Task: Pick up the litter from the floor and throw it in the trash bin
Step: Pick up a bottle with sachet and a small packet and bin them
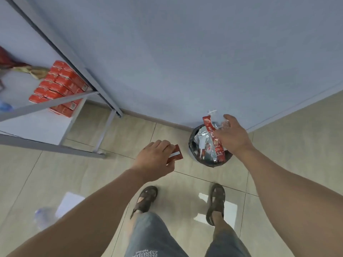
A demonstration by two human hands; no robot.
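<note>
Fingers (227,120) of right hand (233,135) curled round red wrapper (213,136) w/ clear plastic, held right above trash bin (193,138). Left hand (155,158) pinching small red packet (175,154), beside bin, not over it yet. Best to release right first, low over opening, then bring left across. Plastic bottle (43,216) on floor (278,145), bottom left.

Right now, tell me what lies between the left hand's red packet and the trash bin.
Only bare floor tile. In the head view, the red packet held by the left hand sits left of the trash bin, with nothing between them.
</note>
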